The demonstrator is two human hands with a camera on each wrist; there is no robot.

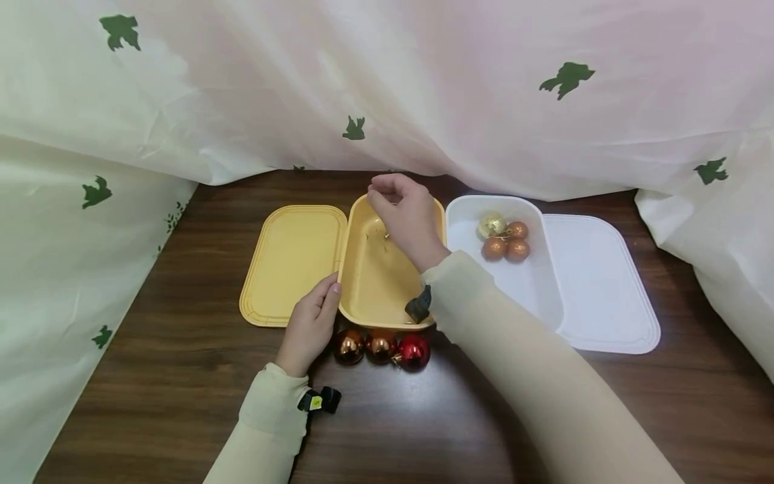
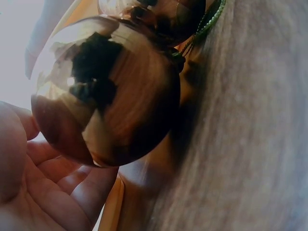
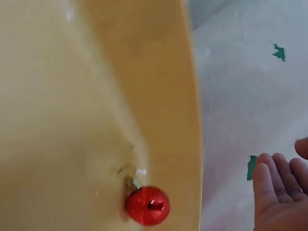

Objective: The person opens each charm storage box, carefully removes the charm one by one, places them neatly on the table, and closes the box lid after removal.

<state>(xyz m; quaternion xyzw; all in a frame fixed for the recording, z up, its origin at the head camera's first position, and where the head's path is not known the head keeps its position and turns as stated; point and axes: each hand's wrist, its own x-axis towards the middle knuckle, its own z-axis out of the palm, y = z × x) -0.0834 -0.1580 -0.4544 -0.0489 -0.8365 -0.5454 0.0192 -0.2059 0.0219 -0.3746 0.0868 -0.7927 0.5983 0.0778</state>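
My left hand (image 1: 310, 329) holds the near left side of the yellow container (image 1: 369, 302), thumb and fingers at its wall. In the left wrist view a shiny copper ball ornament (image 2: 110, 96) blocks part of this hand. Over the container's far end is my right hand (image 1: 408, 215), its fingers (image 3: 269, 192) fairly straight and the thumb apart, holding nothing. A red ball ornament (image 3: 147, 206) lies inside the container by its wall, hidden under the hand in the head view. Two copper balls (image 1: 349, 347) and a shiny red ball (image 1: 413, 352) line the container's front.
A yellow lid (image 1: 296, 262) lies left of the container. To the right is a white container (image 1: 532, 296) with a gold ball (image 1: 492, 224) and several orange balls (image 1: 517, 251), then a white lid (image 1: 605, 289). A patterned curtain (image 1: 447, 87) hangs behind the wooden table (image 1: 181, 383).
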